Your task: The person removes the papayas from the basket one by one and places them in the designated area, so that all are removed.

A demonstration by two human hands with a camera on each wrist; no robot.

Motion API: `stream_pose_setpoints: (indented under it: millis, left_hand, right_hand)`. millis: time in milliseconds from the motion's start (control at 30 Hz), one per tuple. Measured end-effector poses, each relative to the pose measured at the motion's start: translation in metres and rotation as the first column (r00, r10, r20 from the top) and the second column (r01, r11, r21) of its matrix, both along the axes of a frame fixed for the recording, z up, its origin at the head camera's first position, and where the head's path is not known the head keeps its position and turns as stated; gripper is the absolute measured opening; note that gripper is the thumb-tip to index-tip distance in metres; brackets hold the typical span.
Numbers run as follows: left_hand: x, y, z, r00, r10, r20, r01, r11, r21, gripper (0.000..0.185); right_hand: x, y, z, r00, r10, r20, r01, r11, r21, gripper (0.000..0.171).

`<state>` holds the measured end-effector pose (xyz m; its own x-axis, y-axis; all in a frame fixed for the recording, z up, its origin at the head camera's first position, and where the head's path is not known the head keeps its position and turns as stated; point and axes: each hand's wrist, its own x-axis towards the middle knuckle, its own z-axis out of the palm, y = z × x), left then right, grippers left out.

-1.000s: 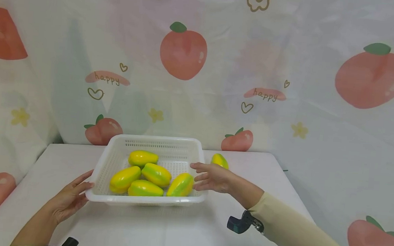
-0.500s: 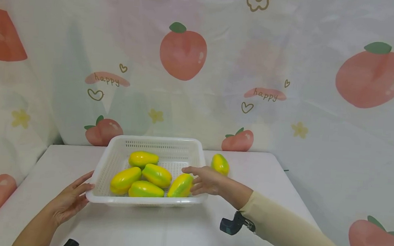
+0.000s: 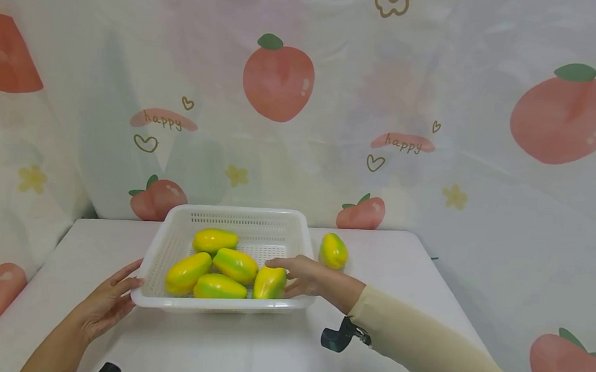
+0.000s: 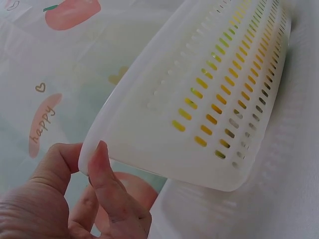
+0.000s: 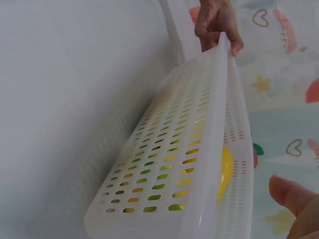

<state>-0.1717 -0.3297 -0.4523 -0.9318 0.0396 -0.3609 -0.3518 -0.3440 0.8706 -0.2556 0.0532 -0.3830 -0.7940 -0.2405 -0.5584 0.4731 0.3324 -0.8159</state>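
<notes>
A white slotted plastic basket [image 3: 227, 305] holds several glossy yellow-green papayas [image 3: 220, 286]. At its left end my left hand [image 3: 105, 305] pinches the rim, thumb on one side and fingers on the other, plain in the left wrist view [image 4: 99, 194]. My right hand [image 3: 304, 276] reaches over the right rim. Its fingers lie across the top and right side of the rightmost papaya [image 3: 269, 284], gripping it inside the basket. In the right wrist view only part of the right hand [image 5: 299, 204] shows, at the lower right edge.
Another papaya [image 3: 334, 251] lies on the white table [image 3: 203, 352] behind my right forearm, just right of the basket. A fruit-printed cloth [image 3: 299, 169] hangs right behind the table's back edge.
My right hand has moved left and in over the basket's right rim onto the rightmost papaya, which has turned more upright in view. My left hand stays on the rim.
</notes>
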Motion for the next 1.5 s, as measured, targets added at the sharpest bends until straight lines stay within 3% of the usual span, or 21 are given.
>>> stream_pose_setpoints:
  millis: [267,900,1167,1500]
  left_hand:
    - [0.0,0.0,0.002,1.0,0.001,0.016,-0.001,1.0,-0.002,0.035]
    - [-0.001,0.0,0.0,1.0,0.005,0.028,-0.005,1.0,0.009,0.035]
    - [-0.001,0.002,0.0,1.0,0.011,0.026,-0.011,1.0,0.008,0.036]
    - [0.001,0.002,0.0,1.0,-0.003,0.014,0.002,1.0,0.021,0.037]
  right_hand:
    - [-0.005,-0.006,-0.007,0.999,0.032,-0.039,-0.032,0.999,-0.008,0.062]
    - [-0.015,-0.018,-0.032,0.997,-0.029,-0.066,0.032,0.999,0.044,0.08]
    - [-0.015,-0.02,-0.043,0.993,-0.01,-0.115,0.02,0.996,0.089,0.073]
    - [-0.016,-0.021,-0.047,0.995,-0.007,-0.103,0.015,0.997,0.07,0.068]
